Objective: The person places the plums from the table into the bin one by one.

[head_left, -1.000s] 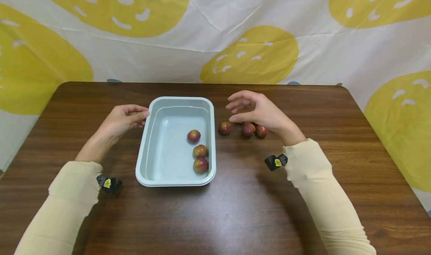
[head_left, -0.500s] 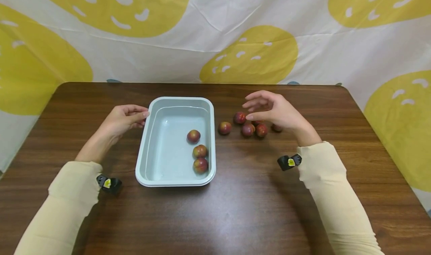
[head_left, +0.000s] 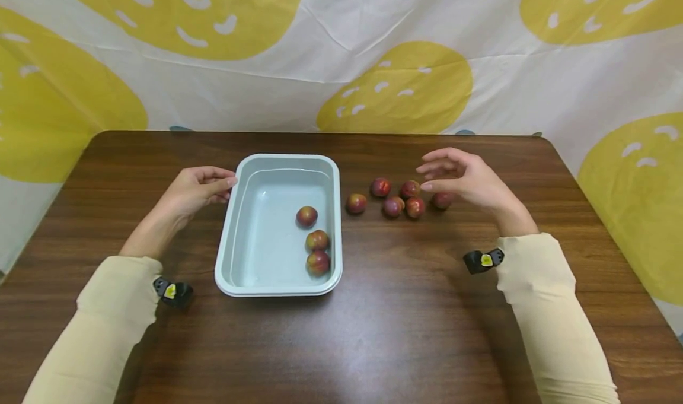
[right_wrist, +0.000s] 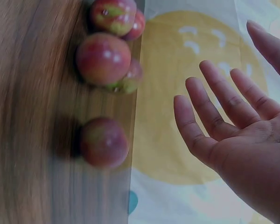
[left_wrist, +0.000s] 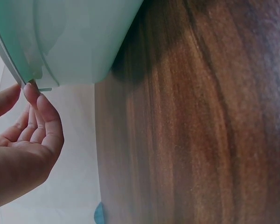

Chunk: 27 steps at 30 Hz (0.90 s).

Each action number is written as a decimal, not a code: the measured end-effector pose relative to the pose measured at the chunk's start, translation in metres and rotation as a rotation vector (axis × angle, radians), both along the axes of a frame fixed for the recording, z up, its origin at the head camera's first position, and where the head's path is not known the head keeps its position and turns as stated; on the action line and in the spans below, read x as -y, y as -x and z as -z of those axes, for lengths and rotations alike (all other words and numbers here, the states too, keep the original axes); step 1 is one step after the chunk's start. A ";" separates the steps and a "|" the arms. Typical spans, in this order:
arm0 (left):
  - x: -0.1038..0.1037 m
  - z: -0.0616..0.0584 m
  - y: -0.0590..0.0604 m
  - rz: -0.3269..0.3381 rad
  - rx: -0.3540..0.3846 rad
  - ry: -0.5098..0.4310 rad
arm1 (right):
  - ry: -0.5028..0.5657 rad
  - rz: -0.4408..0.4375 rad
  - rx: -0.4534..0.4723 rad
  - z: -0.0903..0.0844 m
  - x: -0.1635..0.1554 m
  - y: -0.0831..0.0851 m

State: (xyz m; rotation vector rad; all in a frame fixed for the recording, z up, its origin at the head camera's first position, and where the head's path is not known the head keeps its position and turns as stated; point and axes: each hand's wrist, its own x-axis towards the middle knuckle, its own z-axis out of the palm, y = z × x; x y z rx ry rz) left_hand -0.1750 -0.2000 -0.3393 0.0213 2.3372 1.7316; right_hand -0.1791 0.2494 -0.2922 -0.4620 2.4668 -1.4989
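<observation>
A pale green tray (head_left: 229, 238) sits mid-table with three red plums (head_left: 317, 239) along its right side. Several more plums (head_left: 393, 206) lie loose on the wood to its right. My right hand (head_left: 427, 177) hovers open over the right end of that cluster, holding nothing, one plum (head_left: 442, 200) just under its palm. In the right wrist view its fingers (right_wrist: 214, 100) are spread, with plums (right_wrist: 102, 58) on the table beyond them. My left hand (head_left: 229, 187) rests its fingertips (left_wrist: 37, 100) against the rim at the tray's (left_wrist: 70, 42) far left corner.
The dark wooden table (head_left: 373, 333) has bare wood in front of the tray and on both sides. A white cloth with yellow blobs (head_left: 395, 89) hangs behind the table's far edge. A small black wrist camera sits at each sleeve cuff.
My right hand has moved right, from beside the tray's edge to the far end of the loose plums, uncovering more of them. The left hand, tray and plums have stayed put.
</observation>
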 end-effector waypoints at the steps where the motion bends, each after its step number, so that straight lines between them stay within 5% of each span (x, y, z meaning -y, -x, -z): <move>1: 0.000 0.000 0.000 -0.001 0.000 -0.002 | 0.005 0.008 0.008 0.000 -0.003 0.000; 27: -0.002 -0.003 -0.002 -0.002 0.001 0.030 | -0.100 0.187 0.056 0.022 -0.051 -0.003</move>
